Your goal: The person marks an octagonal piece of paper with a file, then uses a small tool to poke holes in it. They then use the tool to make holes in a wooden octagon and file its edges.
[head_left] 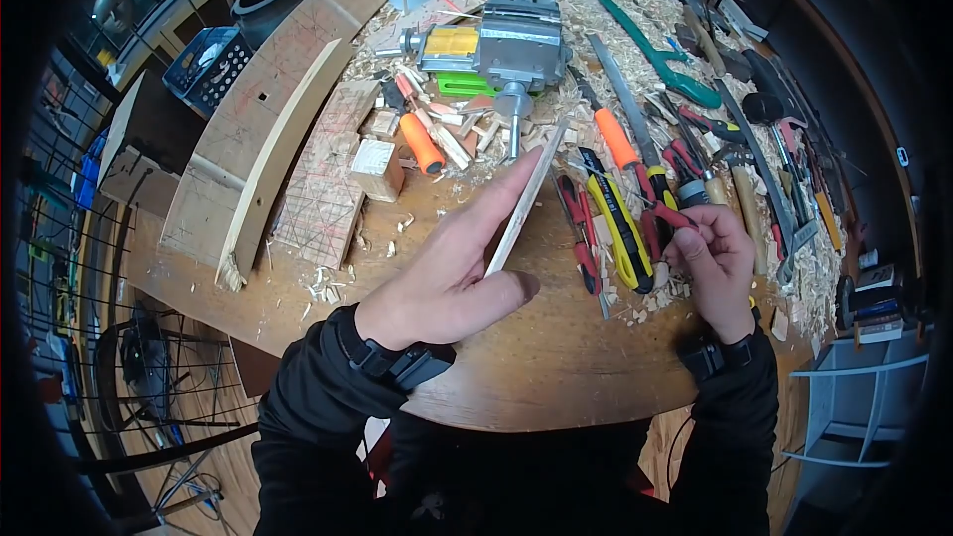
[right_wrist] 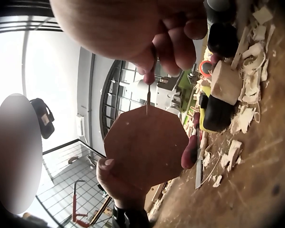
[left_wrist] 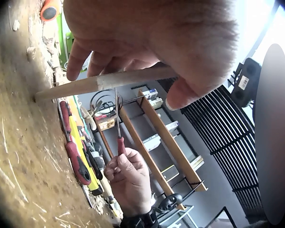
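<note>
My left hand (head_left: 447, 283) holds a thin wooden board (head_left: 523, 204) on edge above the table, thumb on the near side and fingers behind. The right wrist view shows the board's broad face (right_wrist: 145, 149), flat and many-sided. In my right hand (head_left: 720, 263) is a slim tool with a red handle (left_wrist: 121, 145) and a thin metal shaft (left_wrist: 118, 111), pinched between thumb and fingers. The shaft points toward the board, and its tip overlaps the board's upper edge in the right wrist view.
Between the hands lie a yellow utility knife (head_left: 617, 228) and red-handled tools (head_left: 581, 243). A grey vise (head_left: 521, 35) stands at the back among wood shavings. An orange-handled tool (head_left: 422, 144), a wooden block (head_left: 377, 167) and long boards (head_left: 283, 154) are on the left; more hand tools lie right.
</note>
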Action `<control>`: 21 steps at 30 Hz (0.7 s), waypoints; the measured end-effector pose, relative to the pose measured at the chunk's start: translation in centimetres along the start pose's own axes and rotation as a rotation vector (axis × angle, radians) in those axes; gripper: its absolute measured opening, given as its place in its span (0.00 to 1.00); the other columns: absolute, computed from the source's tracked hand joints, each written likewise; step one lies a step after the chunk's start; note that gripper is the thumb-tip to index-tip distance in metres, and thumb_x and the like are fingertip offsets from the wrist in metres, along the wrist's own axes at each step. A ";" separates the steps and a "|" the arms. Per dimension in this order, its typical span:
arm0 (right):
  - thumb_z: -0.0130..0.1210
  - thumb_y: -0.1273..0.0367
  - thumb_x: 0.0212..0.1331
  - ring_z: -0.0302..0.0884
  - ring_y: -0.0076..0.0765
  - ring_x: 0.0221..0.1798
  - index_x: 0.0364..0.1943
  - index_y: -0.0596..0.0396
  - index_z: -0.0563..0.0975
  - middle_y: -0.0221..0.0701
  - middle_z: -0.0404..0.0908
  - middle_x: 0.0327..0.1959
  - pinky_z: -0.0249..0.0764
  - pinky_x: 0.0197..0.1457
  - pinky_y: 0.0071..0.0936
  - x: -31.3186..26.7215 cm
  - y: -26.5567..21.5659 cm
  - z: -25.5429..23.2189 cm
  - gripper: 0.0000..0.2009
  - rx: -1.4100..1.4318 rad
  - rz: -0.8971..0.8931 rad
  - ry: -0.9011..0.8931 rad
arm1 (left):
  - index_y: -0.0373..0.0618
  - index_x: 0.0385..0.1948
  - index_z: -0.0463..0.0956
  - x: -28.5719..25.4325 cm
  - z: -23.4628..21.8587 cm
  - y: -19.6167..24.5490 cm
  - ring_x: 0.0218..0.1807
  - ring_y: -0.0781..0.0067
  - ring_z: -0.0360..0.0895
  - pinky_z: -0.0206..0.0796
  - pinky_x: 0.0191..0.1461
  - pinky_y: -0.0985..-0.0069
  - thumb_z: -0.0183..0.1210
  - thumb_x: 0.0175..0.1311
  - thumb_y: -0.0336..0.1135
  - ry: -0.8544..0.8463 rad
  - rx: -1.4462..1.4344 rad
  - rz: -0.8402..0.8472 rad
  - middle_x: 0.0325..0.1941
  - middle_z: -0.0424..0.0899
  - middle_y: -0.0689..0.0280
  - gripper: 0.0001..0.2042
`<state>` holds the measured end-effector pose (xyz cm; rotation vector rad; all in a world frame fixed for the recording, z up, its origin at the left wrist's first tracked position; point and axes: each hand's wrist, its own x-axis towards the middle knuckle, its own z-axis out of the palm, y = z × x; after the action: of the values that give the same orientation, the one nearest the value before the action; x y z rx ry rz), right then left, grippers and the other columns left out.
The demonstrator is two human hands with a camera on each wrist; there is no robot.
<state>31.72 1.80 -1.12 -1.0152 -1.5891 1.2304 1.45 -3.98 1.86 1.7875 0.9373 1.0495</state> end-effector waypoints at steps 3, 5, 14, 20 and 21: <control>0.55 0.75 0.66 0.75 0.15 0.34 0.47 0.62 0.72 0.27 0.80 0.34 0.71 0.39 0.14 0.0 0.1 -0.4 0.09 -0.019 0.032 -0.022 | 0.34 0.72 0.47 0.0 0.1 -0.1 0.77 0.52 0.51 0.41 0.76 0.71 0.56 0.49 0.25 0.006 -0.007 -0.009 0.74 0.56 0.44 0.43; 0.55 0.75 0.66 0.76 0.15 0.34 0.47 0.62 0.73 0.27 0.80 0.34 0.71 0.39 0.14 0.0 -0.1 -0.3 0.09 -0.030 0.038 -0.028 | 0.34 0.72 0.47 0.0 0.2 -0.2 0.77 0.52 0.52 0.42 0.76 0.70 0.56 0.49 0.25 0.010 0.018 0.004 0.74 0.56 0.43 0.43; 0.56 0.73 0.67 0.75 0.15 0.33 0.47 0.63 0.74 0.26 0.80 0.34 0.71 0.39 0.14 0.0 0.0 -0.2 0.09 -0.035 0.005 -0.008 | 0.33 0.72 0.47 0.1 0.2 -0.1 0.76 0.51 0.54 0.43 0.76 0.70 0.55 0.48 0.25 0.009 0.072 0.056 0.73 0.58 0.43 0.43; 0.55 0.70 0.69 0.74 0.16 0.32 0.44 0.63 0.76 0.26 0.79 0.32 0.71 0.39 0.15 0.0 0.0 -0.5 0.09 -0.135 0.022 -0.071 | 0.32 0.72 0.47 0.1 0.2 0.2 0.76 0.51 0.55 0.44 0.76 0.70 0.55 0.48 0.25 0.022 0.056 0.025 0.72 0.58 0.43 0.43; 0.55 0.70 0.68 0.74 0.16 0.33 0.45 0.63 0.75 0.26 0.80 0.33 0.71 0.39 0.15 0.0 -0.1 -0.3 0.09 -0.107 0.037 -0.054 | 0.32 0.72 0.47 0.2 0.2 0.2 0.75 0.51 0.55 0.44 0.76 0.70 0.55 0.48 0.25 0.021 0.075 0.039 0.72 0.59 0.42 0.43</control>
<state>32.00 1.84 -1.00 -1.0912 -1.7005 1.2170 1.76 -3.97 1.98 1.8662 0.9696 1.0723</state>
